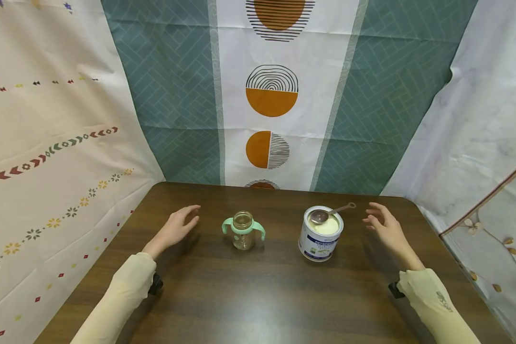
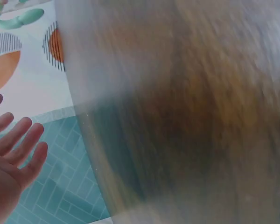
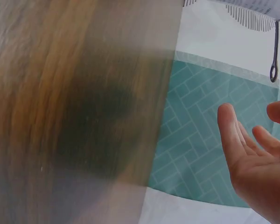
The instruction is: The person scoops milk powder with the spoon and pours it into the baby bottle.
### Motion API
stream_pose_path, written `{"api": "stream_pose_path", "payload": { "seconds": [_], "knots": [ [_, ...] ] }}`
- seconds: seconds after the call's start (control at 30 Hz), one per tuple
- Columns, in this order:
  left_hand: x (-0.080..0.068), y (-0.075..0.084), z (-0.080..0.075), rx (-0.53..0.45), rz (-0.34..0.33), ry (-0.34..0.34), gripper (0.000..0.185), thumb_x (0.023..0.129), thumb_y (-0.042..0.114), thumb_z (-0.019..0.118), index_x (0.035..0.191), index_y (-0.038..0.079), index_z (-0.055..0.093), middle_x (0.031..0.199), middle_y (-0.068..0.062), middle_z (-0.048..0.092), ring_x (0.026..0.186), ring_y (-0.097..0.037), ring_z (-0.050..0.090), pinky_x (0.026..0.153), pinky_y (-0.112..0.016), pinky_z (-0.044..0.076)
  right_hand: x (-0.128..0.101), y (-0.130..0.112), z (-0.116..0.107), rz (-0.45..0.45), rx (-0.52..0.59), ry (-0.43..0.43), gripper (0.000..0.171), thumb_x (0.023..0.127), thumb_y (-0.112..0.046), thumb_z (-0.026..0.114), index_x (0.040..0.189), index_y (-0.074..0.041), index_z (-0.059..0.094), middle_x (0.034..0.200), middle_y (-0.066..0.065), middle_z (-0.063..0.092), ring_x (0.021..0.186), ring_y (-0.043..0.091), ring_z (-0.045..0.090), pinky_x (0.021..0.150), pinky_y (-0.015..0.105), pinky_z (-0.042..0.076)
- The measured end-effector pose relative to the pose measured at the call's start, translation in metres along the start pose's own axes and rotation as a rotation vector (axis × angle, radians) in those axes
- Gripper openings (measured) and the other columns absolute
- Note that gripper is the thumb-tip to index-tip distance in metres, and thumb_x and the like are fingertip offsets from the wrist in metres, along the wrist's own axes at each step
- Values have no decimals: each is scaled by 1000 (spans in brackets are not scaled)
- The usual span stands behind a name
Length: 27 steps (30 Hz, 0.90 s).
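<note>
Left hand (image 1: 174,230): raised over the counter (image 1: 241,296), left of the bottle. Fingers loosely extended, thumb well away from them, a wide gap between; holds nothing. The left wrist view shows the fingers slightly spread and gently bent, with part of a mint-green handle near the upper left corner.

Right hand (image 1: 388,232): also raised, right of the can. Thumb and fingers apart, a fairly wide gap, fingers softly bent; grips nothing. Nearest thing is the spoon, its ring-ended handle pointing toward this hand but apart from it. The right wrist view agrees: handle tip near the fingers, clear of them.

Bottle (image 1: 243,240): small, see-through, upright, mint-green collar with two side handles. Stands between left hand and can, nearer the left hand than the right; touched by neither.

Can (image 1: 318,247): white and blue label, upright, pale contents visible at the mouth. Spoon (image 1: 319,217) lies across the top, dark bowl over the contents, handle past the rim.

Backdrop: patterned cloth (image 1: 176,95), teal and white, behind the counter.
</note>
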<state>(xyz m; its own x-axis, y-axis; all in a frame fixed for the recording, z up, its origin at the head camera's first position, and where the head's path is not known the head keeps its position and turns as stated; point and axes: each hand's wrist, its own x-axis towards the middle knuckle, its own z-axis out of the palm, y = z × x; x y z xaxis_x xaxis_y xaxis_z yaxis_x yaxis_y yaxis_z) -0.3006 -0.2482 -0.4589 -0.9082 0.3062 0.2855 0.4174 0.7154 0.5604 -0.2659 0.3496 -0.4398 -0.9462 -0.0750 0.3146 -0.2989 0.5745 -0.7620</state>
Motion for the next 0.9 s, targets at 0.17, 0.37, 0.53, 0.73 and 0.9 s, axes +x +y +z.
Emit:
{"api": "stream_pose_path", "payload": {
  "seconds": [0.17, 0.37, 0.53, 0.73, 0.9],
  "knots": [
    [-2, 2, 2, -59, -11, 37, 40, 99, 14, 55, 137, 4, 50, 127, -23, 60, 118, -38, 56, 95, -58, 47, 1, -2, 1, -5, 155, -18, 43, 103, -10, 41, 140, 11, 33, 117, 7, 60, 91, -8, 62, 77, 21, 58],
    [-1, 6, 7, -105, 3, 118, 39, 97, 10, 56, 134, 1, 52, 126, -25, 59, 116, -38, 57, 92, -57, 49, 1, -5, 3, 7, 348, -36, 34, 103, -10, 43, 133, 6, 40, 103, -22, 60, 92, -2, 66, 77, 15, 56],
    [0, 10, 10, -129, 7, 195, 35, 96, 7, 56, 131, 1, 55, 120, -22, 62, 108, -35, 60, 89, -53, 52, 0, -10, 3, 53, 556, -43, 21, 104, -12, 42, 124, -13, 47, 102, -14, 65, 92, 4, 68, 79, 17, 56],
    [2, 14, 9, -171, 7, 257, 33, 97, 7, 54, 129, 0, 56, 121, -20, 62, 106, -33, 60, 88, -55, 52, 2, -12, 2, 104, 737, -48, 17, 103, -12, 43, 119, -16, 48, 101, -8, 67, 92, 8, 69, 80, 19, 57],
    [2, 17, 11, -195, 8, 265, 31, 97, 5, 54, 127, 2, 58, 117, -22, 65, 103, -33, 62, 86, -53, 53, 2, -13, 1, 162, 789, -64, 17, 103, -10, 42, 119, -14, 46, 103, -5, 68, 93, 8, 69, 82, 20, 57]
  ]
}}
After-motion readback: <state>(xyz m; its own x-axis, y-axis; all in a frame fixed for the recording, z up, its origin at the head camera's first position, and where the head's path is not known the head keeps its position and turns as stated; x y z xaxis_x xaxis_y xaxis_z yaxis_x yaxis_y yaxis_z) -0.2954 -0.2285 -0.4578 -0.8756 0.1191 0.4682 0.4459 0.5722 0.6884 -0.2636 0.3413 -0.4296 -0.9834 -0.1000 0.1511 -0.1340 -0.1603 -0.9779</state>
